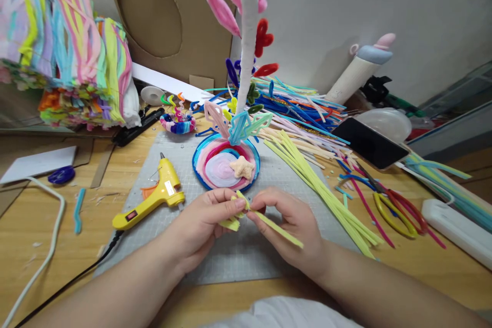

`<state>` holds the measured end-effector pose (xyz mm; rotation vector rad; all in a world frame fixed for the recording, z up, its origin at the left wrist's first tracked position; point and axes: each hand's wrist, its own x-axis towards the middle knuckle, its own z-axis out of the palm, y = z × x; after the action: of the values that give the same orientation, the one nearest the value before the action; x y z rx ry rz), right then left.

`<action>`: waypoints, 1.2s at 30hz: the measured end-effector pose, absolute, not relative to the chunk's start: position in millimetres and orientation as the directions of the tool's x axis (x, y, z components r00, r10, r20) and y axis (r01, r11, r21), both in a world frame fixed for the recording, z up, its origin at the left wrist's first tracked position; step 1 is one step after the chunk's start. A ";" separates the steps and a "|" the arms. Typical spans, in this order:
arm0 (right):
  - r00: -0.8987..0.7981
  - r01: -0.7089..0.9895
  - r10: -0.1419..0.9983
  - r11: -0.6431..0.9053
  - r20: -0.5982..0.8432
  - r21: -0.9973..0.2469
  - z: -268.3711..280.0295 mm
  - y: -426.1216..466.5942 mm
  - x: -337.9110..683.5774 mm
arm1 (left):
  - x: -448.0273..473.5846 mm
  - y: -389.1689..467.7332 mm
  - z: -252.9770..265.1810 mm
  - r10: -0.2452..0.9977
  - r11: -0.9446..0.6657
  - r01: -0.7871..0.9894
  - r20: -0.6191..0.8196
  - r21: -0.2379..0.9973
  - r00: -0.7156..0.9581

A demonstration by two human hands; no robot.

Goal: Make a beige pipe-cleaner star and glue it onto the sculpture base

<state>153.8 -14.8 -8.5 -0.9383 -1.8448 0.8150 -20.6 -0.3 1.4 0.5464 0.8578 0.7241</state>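
Note:
My left hand (207, 218) pinches folded yellow pipe cleaners (230, 223) over the near part of a grey cutting mat (215, 266). Close beside it, my right hand (292, 220) grips a yellow pipe cleaner (282, 234) whose free end points down to the right. The fingertips of both hands nearly meet, and the joint between the yellow pieces is partly hidden. Just beyond the hands stands a round multicoloured base (200, 171) with a beige star (242, 168) on it. A white wrapped stem (249, 36) rises behind, with coloured pipe-cleaner petals around it.
A yellow glue gun (165, 192) lies left on the mat. Loose yellow pipe cleaners (323, 195) spread to the right, near scissors (400, 210) and a phone (371, 142). Bundled pipe cleaners (77, 51) fill the back left. A white power strip (457, 230) sits far right.

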 end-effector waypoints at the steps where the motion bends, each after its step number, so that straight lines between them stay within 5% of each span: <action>1: -0.321 0.275 0.855 0.497 0.408 -0.823 -8.3 -14.7 153.7 | -20.7 -0.5 1.0 0.757 0.637 -0.343 -0.476 0.691 0.447; 36: -0.340 0.302 0.837 0.530 0.430 -0.792 -10.3 -16.4 154.6 | -18.1 -2.7 3.0 0.741 0.653 -0.359 -0.466 0.667 0.484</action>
<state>154.6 -16.4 -10.3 -0.9342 -1.8886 0.7639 -18.1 -2.7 3.0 0.5299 0.8149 0.7089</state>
